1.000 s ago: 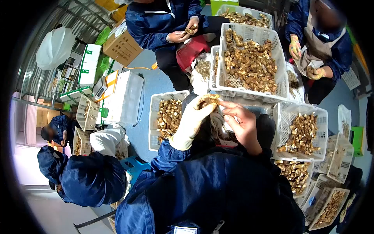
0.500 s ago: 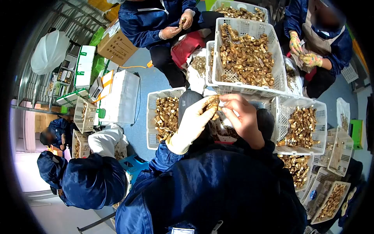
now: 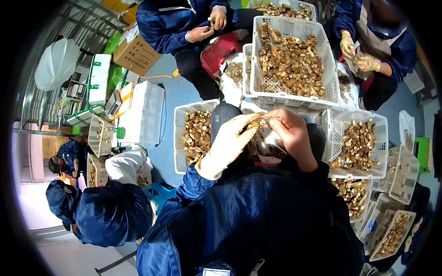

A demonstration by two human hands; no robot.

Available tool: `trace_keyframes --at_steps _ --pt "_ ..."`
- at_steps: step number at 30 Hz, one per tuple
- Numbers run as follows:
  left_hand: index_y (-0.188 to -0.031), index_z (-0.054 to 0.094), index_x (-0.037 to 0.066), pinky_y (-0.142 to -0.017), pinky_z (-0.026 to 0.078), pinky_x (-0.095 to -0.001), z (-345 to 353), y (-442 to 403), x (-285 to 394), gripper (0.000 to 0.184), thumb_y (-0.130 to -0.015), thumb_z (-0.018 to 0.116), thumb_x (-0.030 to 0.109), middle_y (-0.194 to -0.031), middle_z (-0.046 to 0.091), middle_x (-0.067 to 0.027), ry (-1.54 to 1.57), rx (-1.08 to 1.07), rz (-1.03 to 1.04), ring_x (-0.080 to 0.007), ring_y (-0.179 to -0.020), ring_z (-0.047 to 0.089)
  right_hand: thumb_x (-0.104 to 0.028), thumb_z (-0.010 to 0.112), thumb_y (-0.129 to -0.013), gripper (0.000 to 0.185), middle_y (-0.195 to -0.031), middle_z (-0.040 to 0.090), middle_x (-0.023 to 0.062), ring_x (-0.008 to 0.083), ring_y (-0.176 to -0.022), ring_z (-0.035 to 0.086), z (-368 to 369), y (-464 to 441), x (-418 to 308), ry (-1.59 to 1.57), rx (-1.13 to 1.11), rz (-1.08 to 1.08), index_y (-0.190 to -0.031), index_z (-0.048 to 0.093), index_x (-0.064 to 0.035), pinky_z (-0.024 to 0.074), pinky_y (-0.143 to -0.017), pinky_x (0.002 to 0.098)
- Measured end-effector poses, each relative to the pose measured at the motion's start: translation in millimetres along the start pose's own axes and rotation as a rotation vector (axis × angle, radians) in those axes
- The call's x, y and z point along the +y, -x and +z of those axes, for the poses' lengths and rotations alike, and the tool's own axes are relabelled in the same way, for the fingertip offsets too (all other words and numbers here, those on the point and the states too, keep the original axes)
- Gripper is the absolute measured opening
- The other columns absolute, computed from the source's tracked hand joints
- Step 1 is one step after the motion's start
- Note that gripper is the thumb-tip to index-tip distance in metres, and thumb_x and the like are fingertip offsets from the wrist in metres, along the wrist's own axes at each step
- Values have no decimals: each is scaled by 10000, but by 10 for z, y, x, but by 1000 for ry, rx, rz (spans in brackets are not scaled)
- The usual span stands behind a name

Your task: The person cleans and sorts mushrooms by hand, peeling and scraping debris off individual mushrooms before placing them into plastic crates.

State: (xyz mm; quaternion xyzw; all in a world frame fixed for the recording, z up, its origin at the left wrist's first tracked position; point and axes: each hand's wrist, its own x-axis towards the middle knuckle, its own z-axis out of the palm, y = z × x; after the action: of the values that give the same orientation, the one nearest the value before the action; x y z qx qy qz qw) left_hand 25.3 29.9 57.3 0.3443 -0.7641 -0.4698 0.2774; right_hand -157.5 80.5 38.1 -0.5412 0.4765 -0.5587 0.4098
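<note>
In a pale glove, my left hand is closed around a brown mushroom above my lap. My bare right hand meets the mushroom's right end with thumb and forefinger pinched together. Whatever lies between those fingertips is too small to make out. Below both hands, a white bag with dark scraps shows between my knees. To the left of my knee stands a white crate of mushrooms, and to the right another mushroom crate.
A large crate heaped with mushrooms stands ahead. Two co-workers sit across, handling small pieces. Another person in a blue hood bends at my left. White foam boxes and a cardboard box stand at the left; more crates are at the lower right.
The mushroom has tipped flatter in my left hand. My right hand has turned slightly, its fingers drawn closer together at the mushroom's end. The view has shifted a little.
</note>
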Motion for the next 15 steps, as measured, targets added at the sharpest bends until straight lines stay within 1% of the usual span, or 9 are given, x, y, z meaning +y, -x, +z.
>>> trace_keyframes --at_steps 2,3,6,7,10,11,13,14,15 --pt "-1128 588 9 -804 476 -319 -2 -8 1 311 -822 597 67 -991 623 -148 -9 16 3 -283 -915 612 -19 569 -843 59 -924 605 93 132 -741 541 38 -3 2 -10 11 0 -804 540 14 424 -670 245" --pt "-1115 591 8 -799 478 -322 14 -17 -1 303 -817 599 63 -980 621 -149 -21 26 10 -288 -908 611 -24 565 -850 59 -913 607 90 132 -743 546 112 -18 -59 62 41 -117 -814 548 19 426 -676 244" --pt "-1082 597 7 -790 479 -329 18 -17 5 278 -809 603 57 -957 617 -149 -58 23 8 -300 -897 608 -35 553 -870 68 -906 604 68 102 -785 553 64 -30 -78 15 11 -42 -862 562 32 429 -701 228" --pt "-1072 598 8 -788 479 -332 14 -18 12 270 -807 604 57 -950 616 -149 -72 18 3 -304 -895 606 -32 555 -868 65 -917 600 62 96 -782 547 38 -29 -46 -126 3 66 -866 560 33 426 -698 226" --pt "-1058 600 14 -773 480 -340 15 -23 74 266 -794 609 50 -922 611 -143 -171 57 43 -309 -872 602 -26 542 -871 54 -914 596 61 88 -760 543 75 -40 -157 -118 12 97 -862 552 26 427 -682 223" --pt "-1052 601 17 -766 480 -342 24 -23 53 264 -790 610 48 -913 608 -143 -225 65 74 -312 -861 600 -31 531 -879 63 -907 600 59 85 -750 539 89 -30 -117 -13 7 20 -863 554 26 425 -681 221" --pt "-1042 603 21 -752 479 -347 40 -41 3 262 -781 613 44 -895 601 -142 -333 79 141 -318 -838 596 -40 527 -882 74 -879 601 53 74 -718 502 104 -30 -96 -43 50 42 -854 554 23 403 -652 214" --pt "-1039 604 23 -749 478 -347 45 -43 3 262 -779 613 43 -892 599 -143 -328 88 155 -318 -835 594 -45 525 -883 80 -865 601 50 68 -701 484 112 -30 -85 -59 71 52 -849 554 22 392 -638 210" --pt "-1037 604 25 -746 477 -348 45 -43 5 261 -777 614 42 -890 596 -144 -325 99 169 -318 -832 593 -43 532 -877 73 -857 596 42 61 -679 457 65 -51 -65 -176 73 124 -851 556 21 378 -621 207"
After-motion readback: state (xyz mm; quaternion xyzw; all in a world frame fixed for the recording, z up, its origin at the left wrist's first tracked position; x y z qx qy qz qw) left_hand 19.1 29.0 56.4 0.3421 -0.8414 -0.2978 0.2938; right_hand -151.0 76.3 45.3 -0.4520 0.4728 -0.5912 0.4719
